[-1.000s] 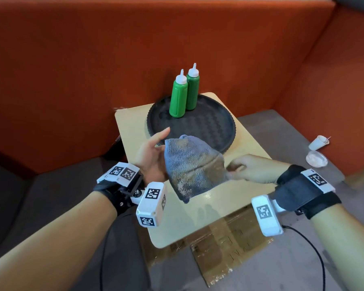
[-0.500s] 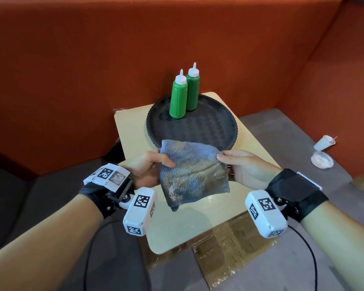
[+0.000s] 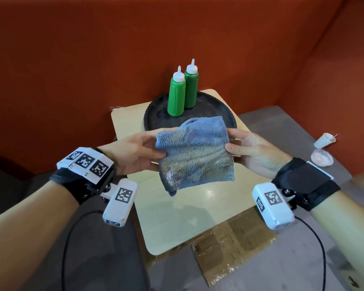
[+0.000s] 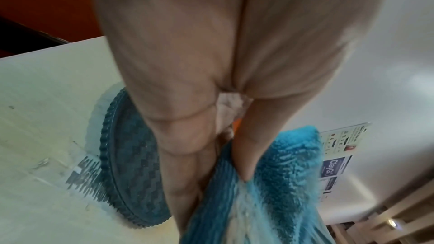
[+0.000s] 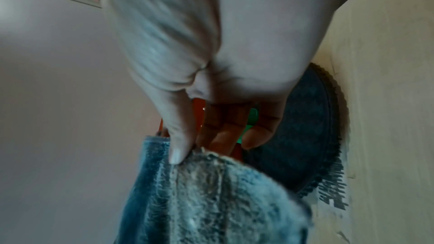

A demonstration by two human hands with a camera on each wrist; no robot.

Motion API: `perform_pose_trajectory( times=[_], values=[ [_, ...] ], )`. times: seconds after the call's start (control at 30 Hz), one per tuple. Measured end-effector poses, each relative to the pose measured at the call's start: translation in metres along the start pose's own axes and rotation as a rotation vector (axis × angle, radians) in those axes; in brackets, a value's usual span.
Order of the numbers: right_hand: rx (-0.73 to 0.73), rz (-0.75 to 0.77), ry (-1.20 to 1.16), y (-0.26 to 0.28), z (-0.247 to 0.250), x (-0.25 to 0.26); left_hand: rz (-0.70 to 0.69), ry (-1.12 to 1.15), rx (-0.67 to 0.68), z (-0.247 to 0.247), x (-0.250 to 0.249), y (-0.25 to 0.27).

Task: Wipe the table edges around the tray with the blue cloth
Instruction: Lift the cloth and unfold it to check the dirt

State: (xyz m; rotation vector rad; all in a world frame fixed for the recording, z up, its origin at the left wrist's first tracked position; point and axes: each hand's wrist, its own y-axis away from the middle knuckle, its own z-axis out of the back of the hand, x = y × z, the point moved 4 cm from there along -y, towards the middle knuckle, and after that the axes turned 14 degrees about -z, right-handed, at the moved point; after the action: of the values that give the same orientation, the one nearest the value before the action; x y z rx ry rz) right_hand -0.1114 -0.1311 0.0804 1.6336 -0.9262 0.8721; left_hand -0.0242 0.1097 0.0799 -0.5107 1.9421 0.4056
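Now the blue cloth, bunched between the hands a second ago, is stretched flat in the air above the table, not yet touching it, so wiping has probably not begun. On the left, the left hand pinches one edge between thumb and fingers; on the right, the right hand pinches the opposite edge. It is fluffy terry, stained grey-brown. Behind it lies a round dark tray with a ridged rim.
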Motion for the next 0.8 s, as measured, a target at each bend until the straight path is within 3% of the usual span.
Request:
perform_pose_trajectory(
  times=[0.1, 0.33, 0.4, 0.57, 0.7, 0.8],
  values=[
    [-0.025, -0.006, -0.021, -0.004, 0.007, 0.004, -0.009, -0.061, 0.051, -0.003, -0.002, -0.009],
    [-0.134, -0.132, 0.133, -0.008, 0.002, -0.001, 0.109, -0.034, -0.115, -0.001, 0.013, -0.019],
    [-0.164, -0.174, 0.172, -0.008, -0.002, -0.004, 0.113, -0.128, -0.143, -0.003, 0.02, -0.022],
    [-0.233, -0.187, 0.62, -0.014, -0.006, -0.008, 0.026, -0.309, -0.178, 0.0, 0.029, -0.026],
    [-0.134, -0.198, 0.993, -0.015, -0.021, -0.009, 0.119, -0.68, 0.033, -0.005, 0.037, -0.029],
    [-0.171, -0.189, 1.232, -0.017, -0.033, -0.012, 0.202, -0.967, 0.189, -0.01, 0.042, -0.03]
  ],
)
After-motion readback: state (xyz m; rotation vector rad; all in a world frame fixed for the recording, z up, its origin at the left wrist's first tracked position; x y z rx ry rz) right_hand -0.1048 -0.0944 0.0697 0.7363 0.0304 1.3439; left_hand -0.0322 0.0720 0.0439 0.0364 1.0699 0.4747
